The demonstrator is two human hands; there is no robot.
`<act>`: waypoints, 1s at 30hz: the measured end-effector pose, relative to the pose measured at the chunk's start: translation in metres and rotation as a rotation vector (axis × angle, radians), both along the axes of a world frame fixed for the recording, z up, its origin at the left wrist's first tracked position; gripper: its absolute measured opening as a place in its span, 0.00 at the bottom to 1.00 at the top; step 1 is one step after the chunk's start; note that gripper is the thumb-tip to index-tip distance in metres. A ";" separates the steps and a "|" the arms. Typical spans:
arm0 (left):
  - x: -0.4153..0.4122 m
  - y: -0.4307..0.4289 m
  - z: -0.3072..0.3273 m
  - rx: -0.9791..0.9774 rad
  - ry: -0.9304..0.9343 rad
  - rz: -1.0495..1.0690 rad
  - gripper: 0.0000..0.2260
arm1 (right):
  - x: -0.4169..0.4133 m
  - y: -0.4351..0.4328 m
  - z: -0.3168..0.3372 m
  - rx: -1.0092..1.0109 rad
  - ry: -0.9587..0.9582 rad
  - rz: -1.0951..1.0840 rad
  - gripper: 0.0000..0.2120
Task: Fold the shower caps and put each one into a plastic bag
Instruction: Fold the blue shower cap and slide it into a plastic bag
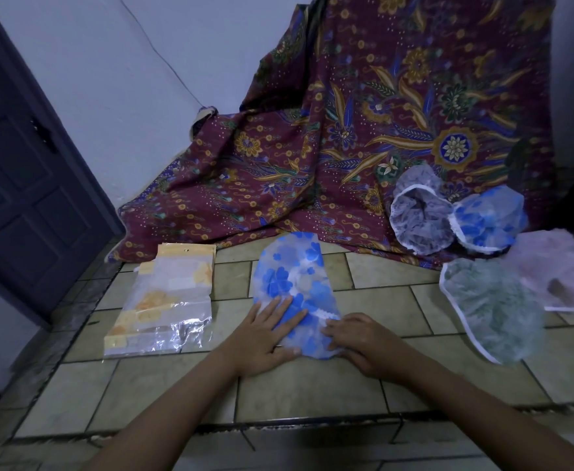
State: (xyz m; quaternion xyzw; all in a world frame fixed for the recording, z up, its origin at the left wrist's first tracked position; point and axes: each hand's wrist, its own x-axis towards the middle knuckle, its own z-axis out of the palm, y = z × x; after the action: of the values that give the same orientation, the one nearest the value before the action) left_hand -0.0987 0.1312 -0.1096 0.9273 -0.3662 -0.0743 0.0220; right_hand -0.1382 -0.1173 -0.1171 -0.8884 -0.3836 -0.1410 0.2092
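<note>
the step in hand is the folding: a blue-flowered shower cap (292, 283) lies flattened on the tiled floor (313, 385) right in front of the person, looking already narrowed into a long oval. the left hand (262, 338) lies on its near left part with fingers straight and spread, pressing it flat and grasping nothing. the right hand (364, 345) sits at the near right edge with bent fingers whose tips meet the frilled elastic; whether they pinch the edge or only press it, i cannot tell. the next move probably calls for bringing one end over the other while the flat hand pins the slippery film, then pressing out the air so the packet stays small enough for a bag. the plastic bags (166, 300) lie just left of the cap, apart from it, as a flat stack; the top one shows an orange flower pattern inside, likely a cap already packed, while its near end is clear and crinkled. well to the right wait unfolded caps: a grey lacy cap (418, 215), a second blue cap (489, 222), a green cap (493, 307) and a pink cap (564, 266).
</note>
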 end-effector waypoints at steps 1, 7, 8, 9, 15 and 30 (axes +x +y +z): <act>0.001 -0.001 0.000 0.045 -0.012 0.001 0.35 | 0.000 0.002 0.001 0.031 0.045 -0.026 0.22; 0.010 -0.004 0.005 -0.173 -0.302 -0.215 0.25 | 0.003 0.006 0.003 0.227 0.345 -0.233 0.21; 0.009 -0.006 0.004 -0.266 -0.335 -0.255 0.18 | 0.003 0.006 0.004 0.267 0.342 -0.234 0.19; 0.007 -0.009 0.006 -0.337 -0.353 -0.285 0.12 | 0.003 0.007 0.006 0.306 0.347 -0.245 0.18; 0.005 -0.008 -0.006 -0.447 -0.327 -0.192 0.13 | 0.007 0.015 0.008 0.677 0.526 -0.406 0.09; -0.006 -0.024 -0.001 -0.645 0.031 0.205 0.10 | 0.014 0.031 0.018 0.669 0.514 -0.724 0.07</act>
State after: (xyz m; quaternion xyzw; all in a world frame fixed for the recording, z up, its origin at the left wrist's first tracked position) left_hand -0.1048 0.1071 -0.1106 0.9033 -0.2753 0.0341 0.3273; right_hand -0.1244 -0.0861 -0.0992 -0.8545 0.0754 -0.0969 0.5048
